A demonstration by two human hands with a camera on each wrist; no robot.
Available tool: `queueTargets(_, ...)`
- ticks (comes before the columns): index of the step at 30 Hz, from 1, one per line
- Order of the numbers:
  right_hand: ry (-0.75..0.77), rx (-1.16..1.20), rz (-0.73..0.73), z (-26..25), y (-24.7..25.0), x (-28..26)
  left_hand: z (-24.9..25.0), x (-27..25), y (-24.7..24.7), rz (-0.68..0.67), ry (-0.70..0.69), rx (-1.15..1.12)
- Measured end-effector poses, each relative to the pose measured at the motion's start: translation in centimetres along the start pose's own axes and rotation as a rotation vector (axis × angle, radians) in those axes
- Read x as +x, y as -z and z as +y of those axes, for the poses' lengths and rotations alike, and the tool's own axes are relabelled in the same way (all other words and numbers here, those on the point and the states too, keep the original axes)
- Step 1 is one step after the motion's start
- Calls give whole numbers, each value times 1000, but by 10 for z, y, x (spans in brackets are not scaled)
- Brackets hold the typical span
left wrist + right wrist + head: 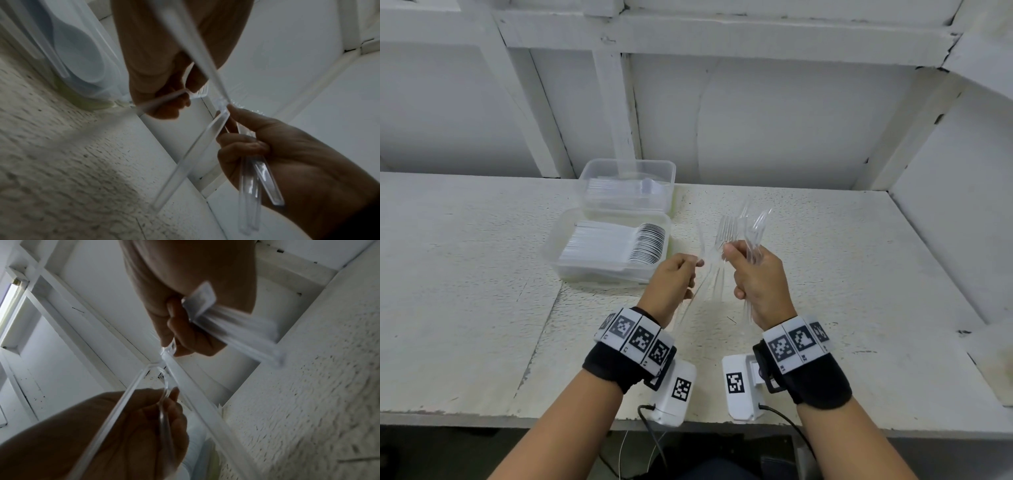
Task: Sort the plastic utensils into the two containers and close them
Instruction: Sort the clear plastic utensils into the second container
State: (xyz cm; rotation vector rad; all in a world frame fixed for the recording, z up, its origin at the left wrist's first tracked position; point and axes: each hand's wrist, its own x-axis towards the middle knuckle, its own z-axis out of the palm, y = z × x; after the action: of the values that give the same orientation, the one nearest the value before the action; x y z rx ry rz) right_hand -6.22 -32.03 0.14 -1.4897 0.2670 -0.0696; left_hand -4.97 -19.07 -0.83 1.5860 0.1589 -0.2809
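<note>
Wrists nearest cam: both carry marker bands + white cam modules, held above front edge of white table (482,308). R hand (758,284) fisted round a bundle of clear forks (748,226), tines up and fanned, handles sticking out below the fist. L hand (674,281) just beside it, fingers curled, pinching a few clear utensils (702,246) at their upper part; type unclear from head view, handles trail down toward the wrist. Hands close, the two bundles crossing between them. Beyond, left of hands: near container (551,246), lid off, packed w/ stacked white spoons (647,243). Directly behind it, touching: far container (671,171), also open, holding clear utensils; kind can't tell. White wall panels at back.
</note>
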Motion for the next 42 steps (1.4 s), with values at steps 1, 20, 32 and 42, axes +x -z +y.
queueTargets(1, 9, -5, -1, -1, 2, 0, 0, -1, 0, -15, 16, -37)
queueTargets(20, 43, -163, -64, 4, 6, 2, 7, -17, -9, -217, -13, -132)
queueTargets(32, 27, -80, -67, 4, 15, 6, 11, -11, -6, -410, 254, -273)
queueTargets(42, -6, -90, 13, 2, 13, 4, 11, -9, -4, -408, 209, -395)
